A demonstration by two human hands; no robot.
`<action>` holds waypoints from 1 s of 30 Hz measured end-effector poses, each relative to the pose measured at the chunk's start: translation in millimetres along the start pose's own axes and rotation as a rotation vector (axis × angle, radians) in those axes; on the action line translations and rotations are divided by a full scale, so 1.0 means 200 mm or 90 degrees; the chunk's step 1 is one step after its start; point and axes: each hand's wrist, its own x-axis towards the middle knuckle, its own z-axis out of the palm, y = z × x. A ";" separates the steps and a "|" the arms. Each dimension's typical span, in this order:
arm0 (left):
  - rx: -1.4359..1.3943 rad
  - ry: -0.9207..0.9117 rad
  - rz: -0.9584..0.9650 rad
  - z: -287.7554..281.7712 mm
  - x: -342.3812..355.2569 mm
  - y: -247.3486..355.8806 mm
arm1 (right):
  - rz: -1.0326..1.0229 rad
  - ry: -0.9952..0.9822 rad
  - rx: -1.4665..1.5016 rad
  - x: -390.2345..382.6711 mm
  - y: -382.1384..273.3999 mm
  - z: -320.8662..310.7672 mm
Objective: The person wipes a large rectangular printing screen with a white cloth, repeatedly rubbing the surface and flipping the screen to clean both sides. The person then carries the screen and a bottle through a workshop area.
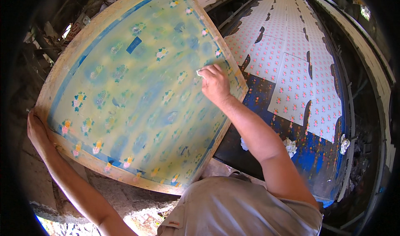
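Note:
A large screen-printing frame [137, 86] is tilted up in front of me. Its wooden border surrounds a greenish-yellow mesh dotted with flower motifs and blue tape. My left hand [36, 127] grips the frame's left border, the fingers partly hidden behind the edge. Over the mesh near the right border, my right hand [216, 84] is closed on a small white wad of cloth [199, 72]. Most of the wad is hidden in the fingers, and it seems to touch the mesh.
To the right runs a long dark-blue table [260, 107]. White cut fabric pieces [296, 86] printed with pink flowers lie along it. Crumpled white rags [290, 147] rest near its close end. Another long pale table [362, 48] stands farther right.

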 end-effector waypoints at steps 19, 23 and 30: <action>-0.010 -0.006 0.022 -0.01 -0.01 -0.06 | 0.142 0.113 0.091 -0.26 -0.22 0.04; -0.092 0.007 -0.056 0.00 -0.09 0.07 | 0.082 0.102 0.096 -0.25 -0.20 0.04; -0.108 0.003 -0.087 -0.03 0.00 -0.02 | 0.073 0.061 0.059 -0.10 -0.15 0.08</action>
